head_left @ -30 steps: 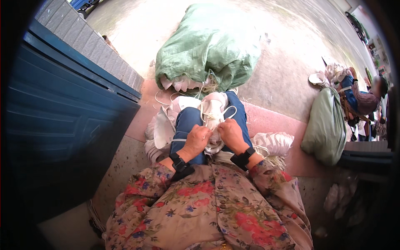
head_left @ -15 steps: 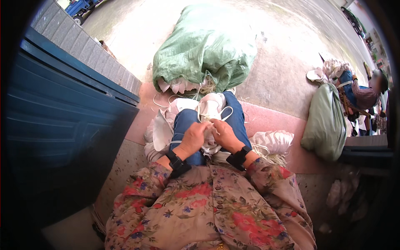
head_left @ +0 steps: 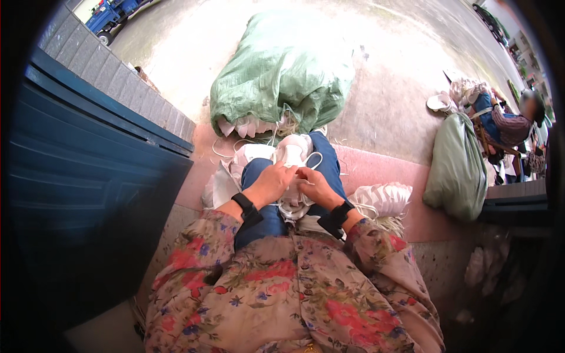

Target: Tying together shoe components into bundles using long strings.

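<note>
Brown, flower-printed cloth makes up the blouse (head_left: 276,297) nearest the camera, its sleeves ending at black wristbands (head_left: 336,219). Beyond the cuffs, the person's left hand (head_left: 271,182) and right hand (head_left: 318,188) meet over a white lace-up shoe (head_left: 293,152), which sits between the knees of a pair of blue jeans (head_left: 331,157). The fingers of both hands are bent inward with the tips together at the lacing; whether they pinch a lace cannot be told, as the hands cover that spot. A pale shoelace (head_left: 321,157) loops out just beyond the right hand.

Left of the legs lie white shoe pieces (head_left: 220,185); to the right, a row of nested white pieces (head_left: 385,197) rests near the pink floor strip (head_left: 371,163). A dark blue panelled door (head_left: 88,176) fills the left side. Past the feet stands a bulging green woven sack (head_left: 282,70), white pieces showing at its mouth. Farther right, a grey-green sack (head_left: 456,167) leans near a seated person (head_left: 509,127). A blue truck (head_left: 112,16) stands at the far upper left.
</note>
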Available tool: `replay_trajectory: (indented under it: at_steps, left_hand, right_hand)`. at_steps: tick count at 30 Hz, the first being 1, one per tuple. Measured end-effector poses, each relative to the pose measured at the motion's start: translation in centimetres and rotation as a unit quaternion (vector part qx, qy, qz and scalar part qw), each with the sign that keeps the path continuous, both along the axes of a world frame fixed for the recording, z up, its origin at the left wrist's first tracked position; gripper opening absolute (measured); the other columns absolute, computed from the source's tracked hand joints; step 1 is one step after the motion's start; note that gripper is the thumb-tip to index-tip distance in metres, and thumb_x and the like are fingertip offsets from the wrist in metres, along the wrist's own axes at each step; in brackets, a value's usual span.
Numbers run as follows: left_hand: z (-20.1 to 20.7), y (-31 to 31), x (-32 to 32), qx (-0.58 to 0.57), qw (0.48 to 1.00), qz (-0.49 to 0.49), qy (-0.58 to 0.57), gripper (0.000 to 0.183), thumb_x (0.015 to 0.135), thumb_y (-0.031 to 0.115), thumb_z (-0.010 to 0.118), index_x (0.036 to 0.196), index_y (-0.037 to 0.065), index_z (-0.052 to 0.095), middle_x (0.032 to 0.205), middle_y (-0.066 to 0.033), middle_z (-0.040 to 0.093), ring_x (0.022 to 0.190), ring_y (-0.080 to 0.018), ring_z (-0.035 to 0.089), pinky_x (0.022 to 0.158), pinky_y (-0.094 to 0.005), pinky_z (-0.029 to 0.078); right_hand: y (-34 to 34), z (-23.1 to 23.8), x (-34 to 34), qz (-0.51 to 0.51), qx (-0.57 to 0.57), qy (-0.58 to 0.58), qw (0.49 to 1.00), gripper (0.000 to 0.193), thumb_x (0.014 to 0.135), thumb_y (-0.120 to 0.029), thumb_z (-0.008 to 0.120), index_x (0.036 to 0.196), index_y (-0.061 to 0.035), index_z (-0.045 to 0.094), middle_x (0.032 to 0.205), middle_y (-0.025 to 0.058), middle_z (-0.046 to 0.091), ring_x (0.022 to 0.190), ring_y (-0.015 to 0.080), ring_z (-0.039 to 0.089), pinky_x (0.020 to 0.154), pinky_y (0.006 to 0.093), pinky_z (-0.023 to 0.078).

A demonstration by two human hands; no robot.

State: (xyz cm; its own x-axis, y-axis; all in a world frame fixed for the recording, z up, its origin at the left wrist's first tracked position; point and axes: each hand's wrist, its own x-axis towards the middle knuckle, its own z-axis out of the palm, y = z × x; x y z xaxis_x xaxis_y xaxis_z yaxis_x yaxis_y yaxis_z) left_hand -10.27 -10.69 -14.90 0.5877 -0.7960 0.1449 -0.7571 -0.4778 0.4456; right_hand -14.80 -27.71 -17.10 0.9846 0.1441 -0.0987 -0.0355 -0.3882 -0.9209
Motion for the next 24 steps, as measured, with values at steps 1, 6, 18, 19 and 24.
replay_trajectory:
  at_steps: [1, 6, 18, 19, 24]
  left_hand:
    - [0.8, 0.4, 0.1, -0.001, 1.000, -0.002, -0.002, 0.027, 0.071, 0.004, 0.051, 0.097, 0.001, 0.051, 0.076, -0.0154, 0.055, 0.078, -0.0315, 0.052, 0.067, -0.0392, 0.044]
    - [2.5, 6.0, 0.7, 0.108, 0.981, 0.114, -0.117, 0.004, 0.072, 0.006, 0.050, 0.074, 0.003, 0.051, 0.070, -0.0154, 0.050, 0.077, -0.0321, 0.048, 0.067, -0.0414, 0.042]
    - [7.4, 10.8, 1.3, -0.597, 0.520, 0.410, 0.453, 0.010, 0.090, 0.015, 0.045, 0.090, 0.005, 0.047, 0.084, -0.0098, 0.056, 0.080, -0.0184, 0.056, 0.076, -0.0351, 0.047]
    - [8.2, 10.7, 1.2, -0.597, 0.520, 0.409, 0.454, 0.010, 0.090, 0.015, 0.045, 0.090, 0.005, 0.047, 0.084, -0.0098, 0.056, 0.080, -0.0184, 0.056, 0.076, -0.0351, 0.047]
    - [13.3, 14.6, 2.3, -0.627, 0.604, 0.257, 0.419, 0.004, 0.089, 0.010, 0.045, 0.091, 0.008, 0.048, 0.065, 0.0008, 0.041, 0.061, -0.0106, 0.044, 0.072, -0.0332, 0.045]
  right_hand:
    - [-0.7, 0.2, 0.1, 0.045, -0.030, -0.025, 0.998, 0.033, 0.069, -0.003, 0.047, 0.101, -0.0016, 0.056, 0.091, 0.0179, 0.060, 0.086, 0.0313, 0.057, 0.075, 0.0372, 0.045]
    - [-2.2, 0.4, 2.2, 0.008, -0.232, -0.120, 0.965, 0.038, 0.070, 0.001, 0.048, 0.106, -0.0068, 0.054, 0.108, 0.0129, 0.052, 0.100, 0.0292, 0.049, 0.078, 0.0420, 0.040]
    - [-2.3, -0.3, 3.1, 0.054, -0.401, -0.092, 0.910, 0.013, 0.074, -0.010, 0.050, 0.077, -0.0101, 0.063, 0.080, 0.0080, 0.059, 0.083, 0.0253, 0.056, 0.072, 0.0400, 0.038]
    - [-2.1, -0.8, 3.0, -0.010, -0.373, -0.107, 0.922, 0.014, 0.074, -0.010, 0.050, 0.078, -0.0098, 0.063, 0.081, 0.0081, 0.059, 0.082, 0.0259, 0.056, 0.070, 0.0399, 0.039]
    - [-2.7, -2.4, 2.7, -0.163, -0.241, -0.100, 0.951, 0.017, 0.073, -0.012, 0.050, 0.083, -0.0087, 0.064, 0.083, 0.0084, 0.059, 0.081, 0.0285, 0.056, 0.067, 0.0416, 0.040]
